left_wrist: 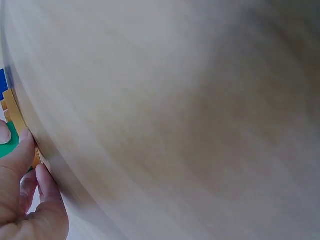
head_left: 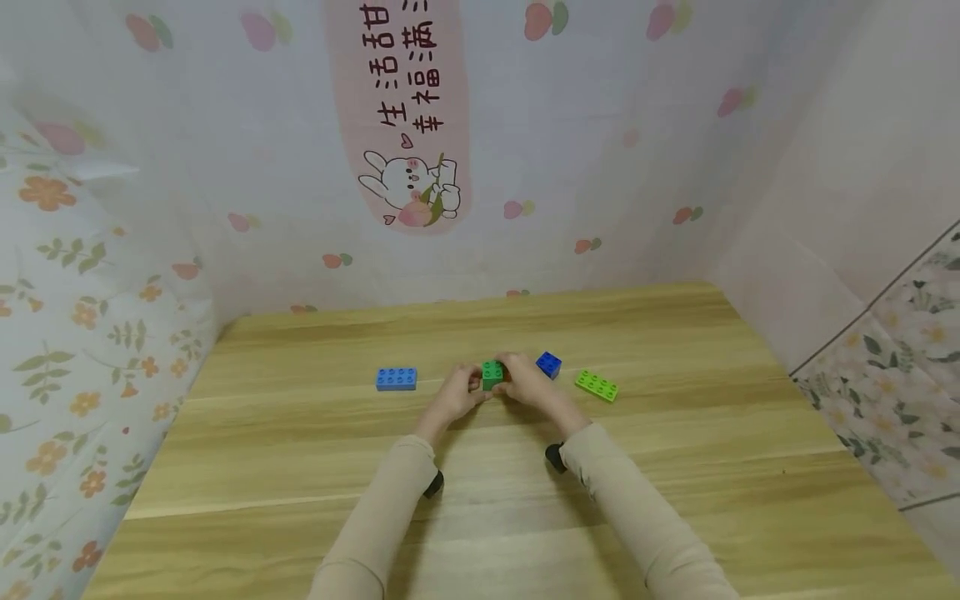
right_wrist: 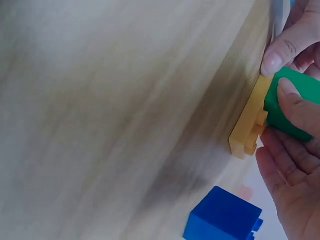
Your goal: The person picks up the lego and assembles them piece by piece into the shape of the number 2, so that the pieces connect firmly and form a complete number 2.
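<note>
Both hands meet at the middle of the wooden table (head_left: 675,467). My left hand (head_left: 459,393) and my right hand (head_left: 522,379) pinch a dark green brick (head_left: 492,374) from either side. In the right wrist view the green brick (right_wrist: 292,82) sits against a flat yellow plate (right_wrist: 247,132) lying on the table, with my right thumb across it. The left wrist view shows my left hand (left_wrist: 22,195) at the edge of the frame, touching the yellow plate (left_wrist: 15,117) and a sliver of the green brick (left_wrist: 9,146).
A small dark blue brick (head_left: 548,364) (right_wrist: 222,220) stands just right of the hands. A flat light green brick (head_left: 596,385) lies further right, a light blue brick (head_left: 396,379) to the left. Patterned sheets wall the table on three sides.
</note>
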Demonstrator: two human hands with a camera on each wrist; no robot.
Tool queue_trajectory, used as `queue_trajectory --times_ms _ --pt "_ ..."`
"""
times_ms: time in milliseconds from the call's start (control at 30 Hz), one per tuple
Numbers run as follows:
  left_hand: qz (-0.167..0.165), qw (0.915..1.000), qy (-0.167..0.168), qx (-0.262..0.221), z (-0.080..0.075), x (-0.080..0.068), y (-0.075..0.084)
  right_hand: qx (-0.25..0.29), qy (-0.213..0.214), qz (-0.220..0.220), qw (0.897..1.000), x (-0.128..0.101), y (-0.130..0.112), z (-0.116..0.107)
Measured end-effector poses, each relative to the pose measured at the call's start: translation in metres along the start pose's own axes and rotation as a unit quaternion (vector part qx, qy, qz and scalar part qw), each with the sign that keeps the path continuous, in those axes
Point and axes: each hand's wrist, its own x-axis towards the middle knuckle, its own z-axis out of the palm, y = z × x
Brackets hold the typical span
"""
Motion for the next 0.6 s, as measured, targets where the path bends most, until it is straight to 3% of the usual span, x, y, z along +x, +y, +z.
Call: queue_trajectory --times_ms 133,367,600 --pt "-0.001 1.0 -0.004 0.006 0.0021 -0.0003 -0.002 0.021 -0.002 0.009 1.0 -0.0015 0.0032 0.0034" --pt "0.009 0.9998 -0.018 0.002 0.0022 -0.0013 -0.0024 0.008 -0.013 0.013 1.0 -0.0026 0.0014 0.0033" --pt "0.01 0.9998 -0.016 -0.001 -0.0021 -0.0017 0.0003 0.022 0.006 0.005 1.0 -0.0029 -0.0009 0.0042"
